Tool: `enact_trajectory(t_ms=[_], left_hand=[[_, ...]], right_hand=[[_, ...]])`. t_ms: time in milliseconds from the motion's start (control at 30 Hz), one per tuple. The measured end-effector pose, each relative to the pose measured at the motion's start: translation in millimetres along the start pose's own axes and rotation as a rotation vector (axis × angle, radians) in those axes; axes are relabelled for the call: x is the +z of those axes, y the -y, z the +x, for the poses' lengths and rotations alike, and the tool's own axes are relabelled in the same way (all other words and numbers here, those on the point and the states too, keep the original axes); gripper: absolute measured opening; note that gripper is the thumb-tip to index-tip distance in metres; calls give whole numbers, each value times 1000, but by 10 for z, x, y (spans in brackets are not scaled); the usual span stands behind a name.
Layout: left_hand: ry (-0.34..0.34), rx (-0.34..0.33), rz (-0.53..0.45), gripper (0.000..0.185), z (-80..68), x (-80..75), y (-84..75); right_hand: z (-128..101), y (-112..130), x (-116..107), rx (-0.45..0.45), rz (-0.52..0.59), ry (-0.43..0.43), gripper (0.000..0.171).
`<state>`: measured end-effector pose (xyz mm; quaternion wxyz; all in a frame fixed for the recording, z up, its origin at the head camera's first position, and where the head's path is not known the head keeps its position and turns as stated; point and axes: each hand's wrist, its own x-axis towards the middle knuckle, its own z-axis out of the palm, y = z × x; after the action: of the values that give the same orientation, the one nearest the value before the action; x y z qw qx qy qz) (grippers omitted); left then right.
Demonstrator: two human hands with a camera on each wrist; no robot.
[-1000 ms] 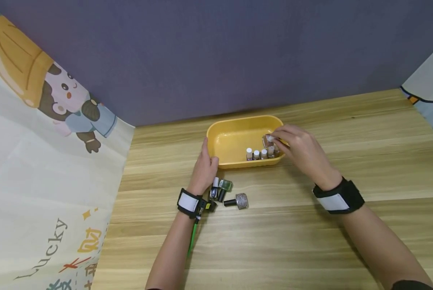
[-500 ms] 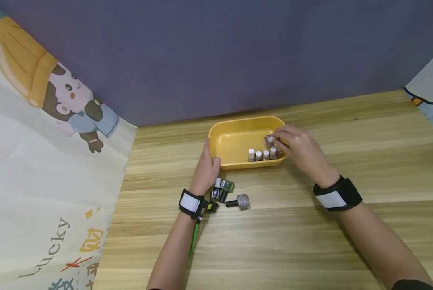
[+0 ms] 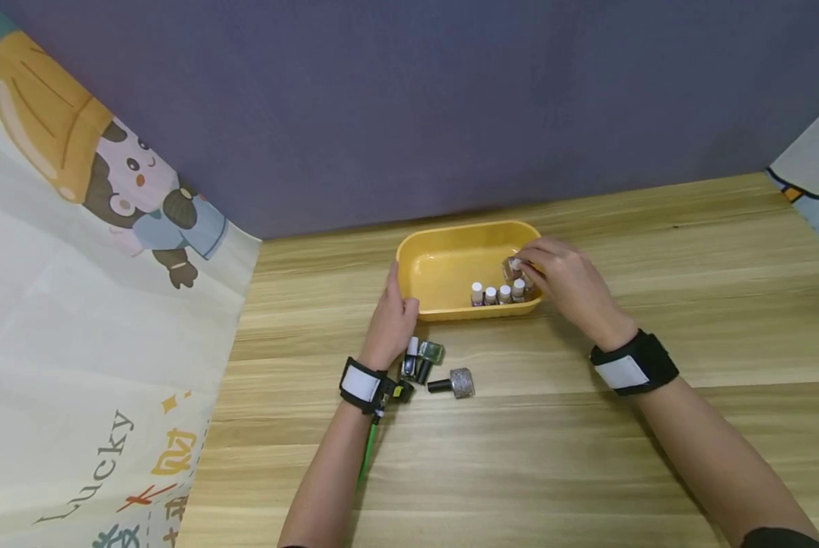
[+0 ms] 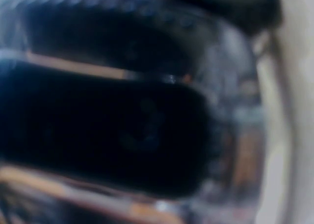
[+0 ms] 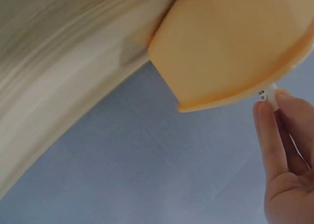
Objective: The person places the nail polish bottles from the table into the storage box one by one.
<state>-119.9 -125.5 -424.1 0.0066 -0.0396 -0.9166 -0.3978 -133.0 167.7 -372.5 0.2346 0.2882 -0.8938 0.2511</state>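
A yellow plastic tray (image 3: 444, 262) stands on the wooden table. My left hand (image 3: 390, 326) rests against its left end, the index finger straight along the outer wall and the thumb at the near corner. Over the tray's right end, my right hand (image 3: 572, 291) pinches the white cap of a small nail polish bottle (image 3: 510, 269). In the right wrist view that cap (image 5: 267, 95) shows between thumb and fingertips, the bottle body hidden behind the tray wall. Several white-capped nail polish bottles (image 3: 491, 295) stand in a row along the tray's near wall.
Just in front of the tray lie a glittery silver polish bottle (image 3: 461, 383), a green one (image 3: 431, 352) and a dark one with a white cap (image 3: 409, 364), beside my left wrist. A grey-blue partition (image 3: 409, 114) rises behind the table. The left wrist view is a blurred dark close-up.
The pinched bottle shifts very slightly within the tray's right end as my right hand stays over it. My left hand keeps its place; the whole scene drifts a little rightward in the head view.
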Motion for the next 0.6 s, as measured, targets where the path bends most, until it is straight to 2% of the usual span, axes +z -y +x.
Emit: enact_trajectory(t_ms=[600], left_hand=[[3, -6, 1, 77, -15, 4, 7]], right_hand=[[-25, -139, 212, 19, 18, 72, 11]])
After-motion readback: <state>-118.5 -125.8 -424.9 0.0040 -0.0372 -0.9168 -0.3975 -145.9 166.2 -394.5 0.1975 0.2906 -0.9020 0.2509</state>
